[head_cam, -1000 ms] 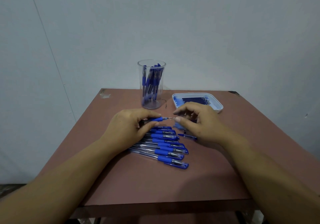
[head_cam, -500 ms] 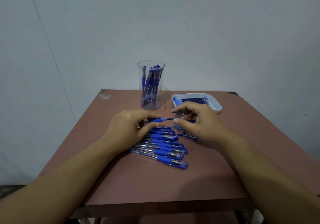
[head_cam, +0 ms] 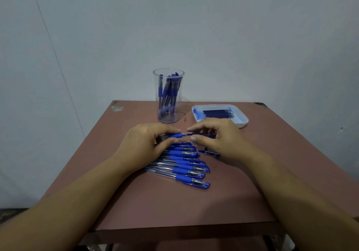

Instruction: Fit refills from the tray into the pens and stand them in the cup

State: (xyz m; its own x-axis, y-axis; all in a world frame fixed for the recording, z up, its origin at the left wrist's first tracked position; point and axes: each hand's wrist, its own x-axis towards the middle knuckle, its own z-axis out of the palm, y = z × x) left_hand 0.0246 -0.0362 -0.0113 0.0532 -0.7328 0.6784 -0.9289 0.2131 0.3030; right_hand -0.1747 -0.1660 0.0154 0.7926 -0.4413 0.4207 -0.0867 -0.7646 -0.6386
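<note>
Just in front of the clear plastic cup (head_cam: 156,103), a transparent blue-sleeved pen (head_cam: 175,135) was clamped in the grip of the left hand (head_cam: 147,140). A thin dark-blue refill (head_cam: 200,134), seemingly partly entered, was pinched by the right hand (head_cam: 219,137). Several fitted pens (head_cam: 169,89) were stood in the cup. Nearer than the cup, a row of pens (head_cam: 186,161) was laid on the brown bench (head_cam: 174,202). Right of the cup, spare refills (head_cam: 217,113) were kept in the white shallow tray (head_cam: 243,121). Roughly half was judged undone.

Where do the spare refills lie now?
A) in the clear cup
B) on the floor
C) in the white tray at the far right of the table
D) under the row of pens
C: the dark refills lie side by side in the white tray; the cup holds only pens.
</note>
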